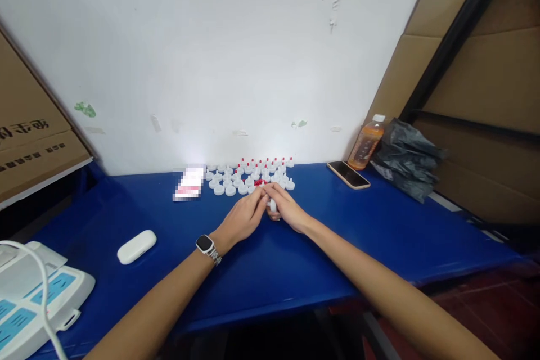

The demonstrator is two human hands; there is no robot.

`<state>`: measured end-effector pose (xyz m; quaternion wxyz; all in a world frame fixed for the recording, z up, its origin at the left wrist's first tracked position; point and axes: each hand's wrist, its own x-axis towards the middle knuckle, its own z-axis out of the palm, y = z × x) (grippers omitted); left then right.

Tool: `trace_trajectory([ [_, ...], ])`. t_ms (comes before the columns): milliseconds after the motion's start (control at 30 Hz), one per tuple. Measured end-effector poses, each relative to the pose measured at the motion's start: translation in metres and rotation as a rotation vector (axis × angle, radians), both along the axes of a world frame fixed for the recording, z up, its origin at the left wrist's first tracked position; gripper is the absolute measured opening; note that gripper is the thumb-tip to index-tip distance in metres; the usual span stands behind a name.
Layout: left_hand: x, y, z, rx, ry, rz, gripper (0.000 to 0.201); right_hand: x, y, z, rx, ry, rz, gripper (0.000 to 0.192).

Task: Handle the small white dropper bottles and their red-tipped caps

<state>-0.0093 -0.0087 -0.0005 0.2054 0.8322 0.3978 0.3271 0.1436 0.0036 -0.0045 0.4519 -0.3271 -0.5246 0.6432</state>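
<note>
My left hand (244, 216) and my right hand (287, 208) meet fingertip to fingertip over the blue table (379, 230). Together they pinch one small white cap (272, 204) between them. A smartwatch (206, 244) sits on my left wrist. Just beyond my fingers stand several white caps (230, 183) in rows, the far ones with red tips (265, 166). A few small red pieces (259, 183) lie among them, close to my fingertips.
A white earbud case (136, 246) lies at the left. A white device with a cable (34, 298) sits at the near-left corner. A phone (348, 174), an orange drink bottle (365, 143) and a black bag (407, 157) are at the right. Cardboard boxes flank both sides.
</note>
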Motion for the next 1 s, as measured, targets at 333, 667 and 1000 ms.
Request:
trace_trajectory([
  [333,0.000,0.007,-0.005,0.192,0.115,0.085,0.036,-0.009,-0.006,-0.003,0.060,-0.003,-0.060,0.041],
  [667,-0.039,0.034,0.021,0.062,-0.283,0.388,0.046,0.048,0.018,0.007,0.304,-0.156,-0.589,0.028],
  [1000,0.003,0.093,0.029,0.209,0.269,0.146,0.030,0.052,0.019,0.005,0.463,-0.458,-0.377,0.034],
])
